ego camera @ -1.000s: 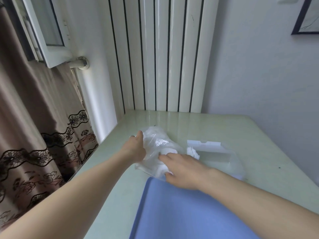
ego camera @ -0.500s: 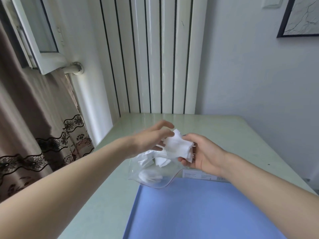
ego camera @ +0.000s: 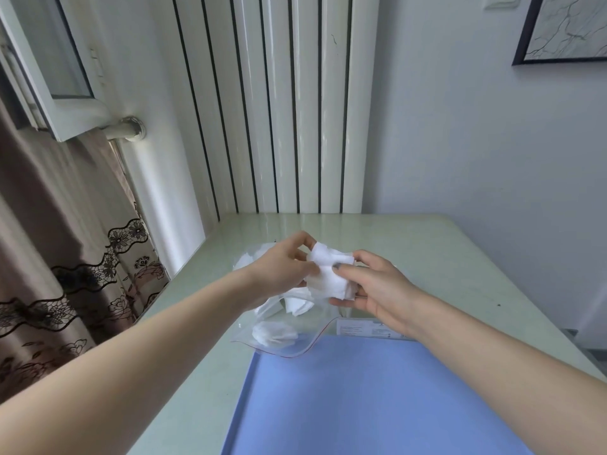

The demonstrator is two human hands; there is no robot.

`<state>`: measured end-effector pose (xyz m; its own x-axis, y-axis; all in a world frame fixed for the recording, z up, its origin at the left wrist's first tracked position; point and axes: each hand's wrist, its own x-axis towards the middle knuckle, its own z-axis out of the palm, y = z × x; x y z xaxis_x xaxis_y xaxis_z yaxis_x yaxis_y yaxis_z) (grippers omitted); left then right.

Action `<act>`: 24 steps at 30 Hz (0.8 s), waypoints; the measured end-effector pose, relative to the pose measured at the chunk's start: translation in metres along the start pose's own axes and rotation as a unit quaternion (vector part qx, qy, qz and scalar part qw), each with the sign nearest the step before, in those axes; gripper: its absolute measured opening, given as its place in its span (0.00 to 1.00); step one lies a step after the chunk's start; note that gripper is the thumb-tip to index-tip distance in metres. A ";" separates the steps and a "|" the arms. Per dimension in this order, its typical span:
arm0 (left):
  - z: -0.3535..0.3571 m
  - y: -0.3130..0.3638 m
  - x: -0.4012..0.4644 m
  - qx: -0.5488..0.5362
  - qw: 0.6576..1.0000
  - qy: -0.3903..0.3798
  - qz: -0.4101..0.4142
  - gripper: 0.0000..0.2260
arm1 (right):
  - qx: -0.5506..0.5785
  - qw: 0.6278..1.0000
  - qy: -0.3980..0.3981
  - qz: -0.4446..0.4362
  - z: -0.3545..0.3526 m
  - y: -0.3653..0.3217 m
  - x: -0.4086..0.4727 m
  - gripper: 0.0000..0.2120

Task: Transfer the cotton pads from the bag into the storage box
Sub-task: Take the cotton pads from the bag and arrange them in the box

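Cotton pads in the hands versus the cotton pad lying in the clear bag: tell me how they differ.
The cotton pads in the hands are a bunched, crumpled wad; the cotton pad in the bag lies flat and looks roundish. The wad is held off the table between the left hand and right hand; the other rests inside the clear zip bag on the table. Both are white.

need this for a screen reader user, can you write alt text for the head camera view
Two bare hands hold a bunch of white cotton pads above a clear zip bag, the left hand and right hand gripping it from either side. More pads lie in the bag on a pale green table, beside a blue mat.
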<state>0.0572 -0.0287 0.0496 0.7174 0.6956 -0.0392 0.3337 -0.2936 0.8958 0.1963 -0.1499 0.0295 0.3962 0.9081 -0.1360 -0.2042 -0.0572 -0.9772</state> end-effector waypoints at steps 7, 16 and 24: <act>0.009 -0.003 0.001 0.255 0.934 0.127 0.214 0.17 | 0.032 0.999 0.011 -0.020 -0.002 0.005 0.001 0.20; 0.017 0.006 0.008 0.055 0.990 0.094 0.085 0.09 | 0.081 0.996 0.021 -0.026 -0.012 0.003 0.003 0.17; 0.024 0.012 0.016 -0.121 0.990 0.061 -0.042 0.15 | 0.024 0.995 0.074 -0.060 -0.004 0.000 0.004 0.09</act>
<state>0.0874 -0.0368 0.0494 0.6098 0.7888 -0.0770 0.2217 -0.0766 0.9721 0.2015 -0.1477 0.0278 0.5465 0.8363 -0.0441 -0.1882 0.0713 -0.9795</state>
